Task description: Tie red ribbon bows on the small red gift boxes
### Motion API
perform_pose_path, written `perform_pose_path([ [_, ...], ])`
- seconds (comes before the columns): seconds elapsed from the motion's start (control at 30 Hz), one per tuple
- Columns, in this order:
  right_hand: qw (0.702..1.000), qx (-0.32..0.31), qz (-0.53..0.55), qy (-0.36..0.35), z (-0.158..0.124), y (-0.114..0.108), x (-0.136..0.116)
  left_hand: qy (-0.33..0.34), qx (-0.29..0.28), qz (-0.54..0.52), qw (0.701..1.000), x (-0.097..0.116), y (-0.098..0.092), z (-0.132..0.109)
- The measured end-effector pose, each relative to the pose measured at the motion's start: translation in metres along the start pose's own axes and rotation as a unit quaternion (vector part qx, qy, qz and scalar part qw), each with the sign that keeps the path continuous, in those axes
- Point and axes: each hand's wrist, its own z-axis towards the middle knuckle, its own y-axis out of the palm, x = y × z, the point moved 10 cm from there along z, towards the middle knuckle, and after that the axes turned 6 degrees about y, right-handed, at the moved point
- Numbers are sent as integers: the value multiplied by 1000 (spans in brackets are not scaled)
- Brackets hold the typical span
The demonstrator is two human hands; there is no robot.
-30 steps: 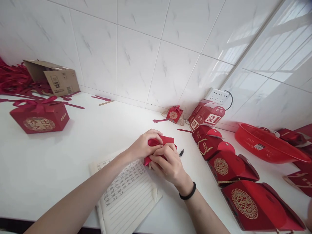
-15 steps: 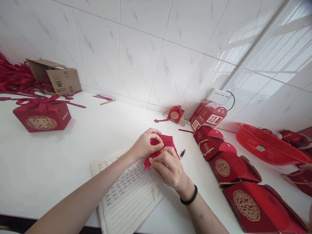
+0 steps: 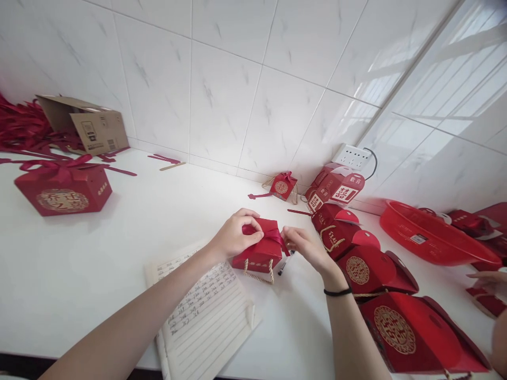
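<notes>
Head view looks down on a white worktop [image 3: 158, 200] whose back edge meets a tiled wall [image 3: 222, 95] with grey veining, glossy enough at the right to reflect barred light. Toward the worktop's back left corner lie a heap of red ribbons [image 3: 24, 124] and an open cardboard carton [image 3: 99, 129], with a large bow-tied box [image 3: 63, 192] in front of them. A little bow-tied box [image 3: 282, 186] sits close to the back edge, a white power strip [image 3: 350, 157] stands further right against the wall, and a row of red boxes [image 3: 358, 269] runs from there toward the near edge, with a red basin [image 3: 435, 232] to its right. Another person's hand [image 3: 487, 282] shows at the far right. An open notebook [image 3: 209, 327], filled with handwritten entries on its upper lines, lies by the near edge. The left hand [image 3: 240, 235] is nearly closed, thumb and fingers pinching the red ribbon [image 3: 273, 236] on top of the red gift box [image 3: 259, 258]. The right hand [image 3: 303, 244] has its fingers curled narrowly together just beside the ribbon's right end; whether they grip it, I cannot tell. Between the two hands, the gift box stands upright just beyond the notebook's upper right corner, its rope handle [image 3: 259, 277] hanging toward the near edge, and a pen [image 3: 283, 266] lies just to its right, below the right hand.
</notes>
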Motion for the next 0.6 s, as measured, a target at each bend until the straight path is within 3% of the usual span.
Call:
perform_pose_path([
  [0.07, 997, -74, 15, 13, 0, 13, 5, -6, 5, 4, 1000, -2, -2, 1],
  [0.17, 992, -122, 26, 23, -5, 23, 4, -15, 3, 14, 1000, -5, -2, 2],
  [0.6, 977, -206, -3, 56, -20, 30, 7, -27, -2, 25, 999, -7, 1, 1],
])
